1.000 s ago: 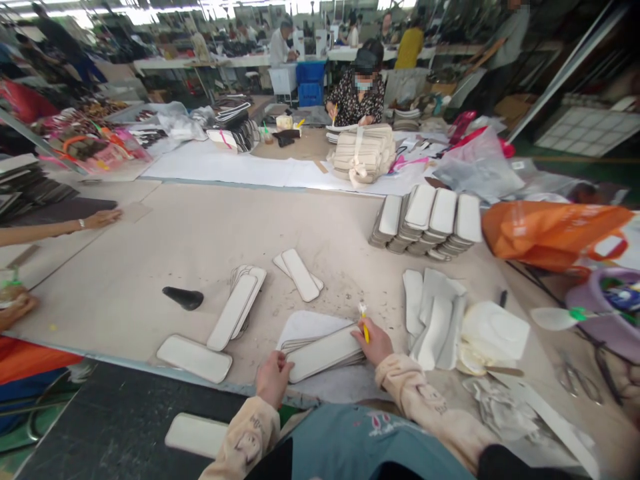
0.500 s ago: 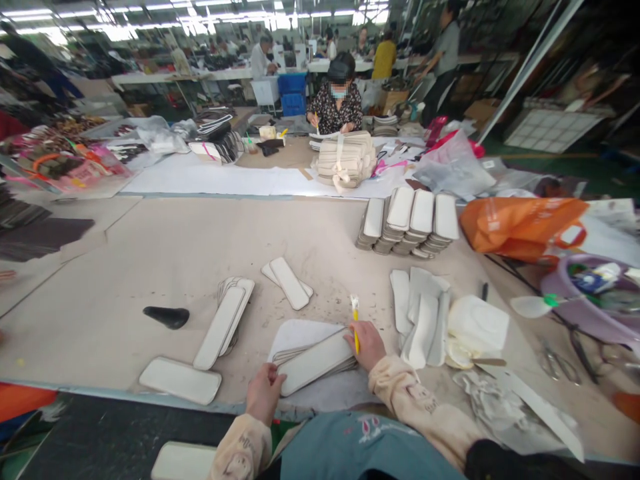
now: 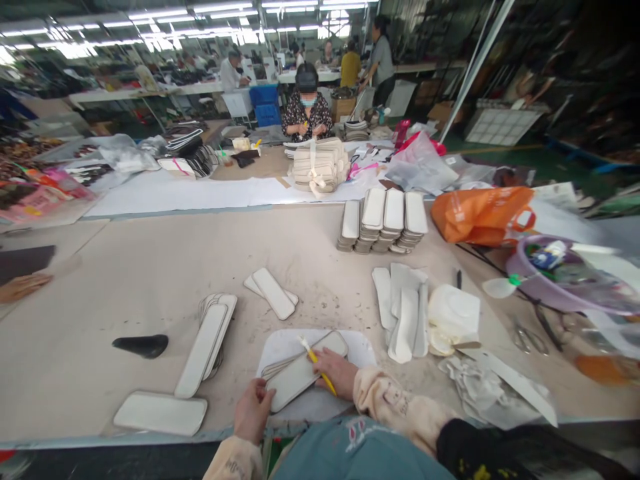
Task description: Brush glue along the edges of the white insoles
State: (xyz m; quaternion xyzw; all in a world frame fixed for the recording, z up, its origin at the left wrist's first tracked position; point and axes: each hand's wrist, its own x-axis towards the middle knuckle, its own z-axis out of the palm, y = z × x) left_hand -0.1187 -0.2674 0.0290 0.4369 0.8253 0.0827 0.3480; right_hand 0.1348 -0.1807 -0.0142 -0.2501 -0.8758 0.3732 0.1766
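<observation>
My right hand (image 3: 336, 373) is closed round a yellow-handled brush (image 3: 323, 372), its white tip pointing up and left. That hand rests against the lower right edge of a long white panel (image 3: 295, 383) with rounded ends and a dark rim. Beneath it are several like panels, slightly fanned, on a larger white sheet (image 3: 360, 343). The fingers and thumb of my left hand (image 3: 253, 408) pinch the panel's left end. Left of my hands lie a fanned stack of panels (image 3: 203, 350) and a single panel (image 3: 161, 412). Two crossed panels (image 3: 274, 293) lie farther back.
Four-sided white tub (image 3: 455, 312), curved pale pieces (image 3: 407, 320), scissors (image 3: 530, 339) and a purple basin (image 3: 530, 273) stand at right. Panel stacks (image 3: 383, 220) sit behind. A black tapered object (image 3: 141, 345) lies left. A co-worker's hand (image 3: 25, 287) shows at the left edge.
My right hand has moved left and down along the panel, and the brush has swung from nearly upright to leaning left. My left hand keeps its pinch. The camera view has shifted.
</observation>
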